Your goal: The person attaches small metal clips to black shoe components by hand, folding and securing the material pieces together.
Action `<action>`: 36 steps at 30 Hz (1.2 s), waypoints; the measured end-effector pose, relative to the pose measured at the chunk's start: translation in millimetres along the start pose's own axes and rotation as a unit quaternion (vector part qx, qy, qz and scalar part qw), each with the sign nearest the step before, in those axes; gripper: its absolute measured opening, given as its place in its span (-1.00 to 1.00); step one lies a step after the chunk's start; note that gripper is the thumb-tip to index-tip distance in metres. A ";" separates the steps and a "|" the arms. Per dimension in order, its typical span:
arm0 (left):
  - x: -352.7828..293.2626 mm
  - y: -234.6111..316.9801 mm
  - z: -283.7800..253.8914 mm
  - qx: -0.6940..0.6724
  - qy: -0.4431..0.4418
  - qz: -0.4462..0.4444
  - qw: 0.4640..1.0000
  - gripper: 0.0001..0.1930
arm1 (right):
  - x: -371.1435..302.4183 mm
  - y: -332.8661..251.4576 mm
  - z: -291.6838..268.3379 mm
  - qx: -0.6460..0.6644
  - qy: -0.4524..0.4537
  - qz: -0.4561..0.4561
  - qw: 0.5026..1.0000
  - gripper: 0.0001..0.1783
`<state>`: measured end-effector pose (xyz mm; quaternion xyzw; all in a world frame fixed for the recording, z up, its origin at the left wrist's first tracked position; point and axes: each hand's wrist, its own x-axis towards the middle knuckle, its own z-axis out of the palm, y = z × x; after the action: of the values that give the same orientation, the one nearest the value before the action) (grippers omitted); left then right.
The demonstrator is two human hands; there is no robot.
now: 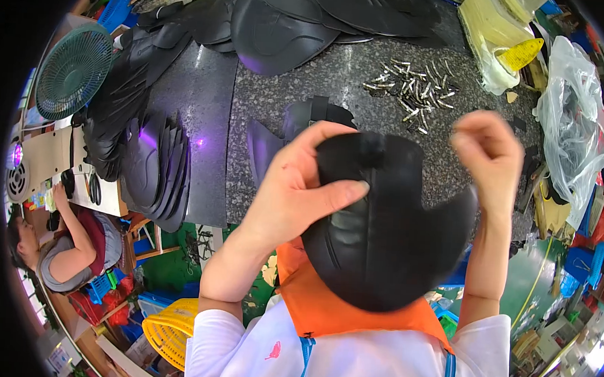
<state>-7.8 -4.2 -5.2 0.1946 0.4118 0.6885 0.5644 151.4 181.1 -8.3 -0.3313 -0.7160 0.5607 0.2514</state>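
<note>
My left hand grips a black moulded panel at its upper left edge, thumb on the near face and fingers behind it. The panel is held up above my lap, with a deep notch on its right side and a raised seam down the middle. Right of it, apart from the panel, my right hand is raised with its fingers curled together. Whatever may be between those fingertips is hidden and blurred. Behind the panel, another black piece with a strap lies on the speckled worktop.
Small silvery metal pieces lie scattered on the worktop. Stacked black panels fill its far side, with more at left. A green fan, a clear plastic bag and a yellow basket stand around. Another person sits at left.
</note>
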 end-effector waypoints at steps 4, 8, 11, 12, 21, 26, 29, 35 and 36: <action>-1.5 -9.9 5.6 -0.014 0.008 -0.051 0.999 -0.48 | -21.9 10.4 33.9 -0.073 -0.189 -0.258 0.945 -0.70; -3.5 -11.3 6.8 -0.069 0.023 -0.057 0.996 -0.48 | -36.2 -8.9 45.0 -0.098 -0.157 -0.239 0.953 -0.69; -5.0 -12.3 5.2 -0.106 0.020 -0.046 0.993 -0.49 | -36.0 -4.7 49.6 -0.145 -0.132 -0.311 0.930 -0.63; -4.2 -12.6 4.1 -0.100 0.015 -0.043 0.994 -0.50 | -35.9 -2.5 50.0 -0.157 -0.105 -0.349 0.918 -0.62; -8.4 -13.9 2.6 -0.043 -0.013 -0.036 0.998 -0.63 | -34.4 11.3 44.5 -0.196 -0.089 -0.377 0.901 -0.65; -3.9 -3.6 2.3 0.075 0.009 -0.044 0.996 -0.73 | -5.7 -11.0 -8.1 -0.020 -0.011 -0.130 0.991 -0.70; -3.7 -9.9 4.1 0.127 -0.017 -0.040 0.991 -0.71 | -10.7 -47.1 10.3 -0.153 -0.189 -0.242 0.939 -0.80; -4.8 -12.4 8.2 0.100 -0.045 -0.034 0.993 -0.70 | -15.6 -48.7 27.8 -0.150 -0.113 -0.129 0.974 -0.96; -4.6 -12.2 8.7 0.096 -0.040 -0.033 0.994 -0.70 | -15.2 -47.9 28.4 -0.150 -0.112 -0.128 0.974 -0.96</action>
<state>7.5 -5.2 -8.9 0.2621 0.4593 0.6185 0.5812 131.3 144.3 31.4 -0.2062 -0.8522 0.4435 0.1861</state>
